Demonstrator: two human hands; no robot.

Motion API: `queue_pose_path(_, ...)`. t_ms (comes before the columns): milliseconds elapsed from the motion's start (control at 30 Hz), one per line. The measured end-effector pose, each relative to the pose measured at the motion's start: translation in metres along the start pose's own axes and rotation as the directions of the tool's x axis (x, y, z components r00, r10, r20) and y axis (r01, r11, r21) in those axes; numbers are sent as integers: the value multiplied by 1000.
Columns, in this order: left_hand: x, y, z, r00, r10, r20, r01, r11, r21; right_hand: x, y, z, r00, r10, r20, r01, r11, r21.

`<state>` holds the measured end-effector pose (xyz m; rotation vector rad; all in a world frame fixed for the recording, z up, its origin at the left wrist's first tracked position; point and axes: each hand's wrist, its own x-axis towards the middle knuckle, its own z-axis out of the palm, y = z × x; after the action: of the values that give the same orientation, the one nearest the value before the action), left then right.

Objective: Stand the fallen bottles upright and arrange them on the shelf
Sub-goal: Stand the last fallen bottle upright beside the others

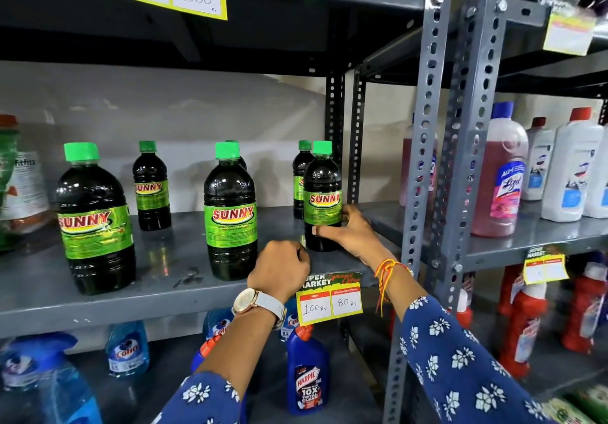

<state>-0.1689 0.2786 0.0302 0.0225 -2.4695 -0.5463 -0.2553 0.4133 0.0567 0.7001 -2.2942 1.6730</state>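
Observation:
Several dark SUNNY bottles with green caps stand upright on the grey shelf [158, 259]. My right hand [352, 229] grips the lower part of the rightmost front bottle [321, 190], which stands near the shelf's right post. My left hand [279, 267], wearing a watch, is loosely curled just left of that bottle's base and holds nothing. A large bottle [230, 213] stands in the middle front, another large one [93, 223] at the front left. Smaller bottles [151, 186] stand further back, and one [300, 177] is partly hidden behind the held bottle.
A grey perforated upright [424, 160] separates this bay from the right one, which holds pink and white bottles [500, 177]. A yellow price tag [329, 302] hangs from the shelf's front edge. Blue spray and cleaner bottles [307, 374] stand on the shelf below.

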Motion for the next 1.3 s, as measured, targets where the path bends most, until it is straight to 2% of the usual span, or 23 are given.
queue_pose_path(167,1,0,2,1000,3,-24,-3,1000,14,-15,-2,-4,999,-35,34,33,999,42)
queue_pose_path(467,1,-1,2,999,-5,-43,7,999,49,-35,-4,-11,999,-53,-2,53,999,-5)
queue_pose_path(867,-1,-1,4,996,-25,-85,34,993,110,-36,1,-15,994,-101,41,102,994,-25)
queue_pose_path(967,-10,8,-6,993,72,-98,-70,997,22,-37,1,-17,991,-128,40,129,991,-35)
queue_pose_path(1067,-36,9,-25,920,290,-262,-318,945,-71,-38,2,-12,990,-142,-14,142,990,-10)
queue_pose_path(1133,-58,-19,-55,830,366,-421,-392,920,26,-47,-15,12,959,-190,-209,206,977,61)
queue_pose_path(1167,-64,-27,-59,776,378,-504,-411,910,50,-55,-18,12,900,-273,-338,301,953,30)
queue_pose_path(1233,-71,-44,-73,692,347,-634,-359,926,115,-69,-29,19,749,-471,-466,507,860,-55)
queue_pose_path(1267,-71,-53,-80,652,307,-693,-292,946,145,-73,-36,26,717,-524,-459,557,827,-75)
queue_pose_path(1300,-70,-63,-89,624,253,-740,-196,967,165,-75,-45,37,733,-537,-417,565,822,-64)
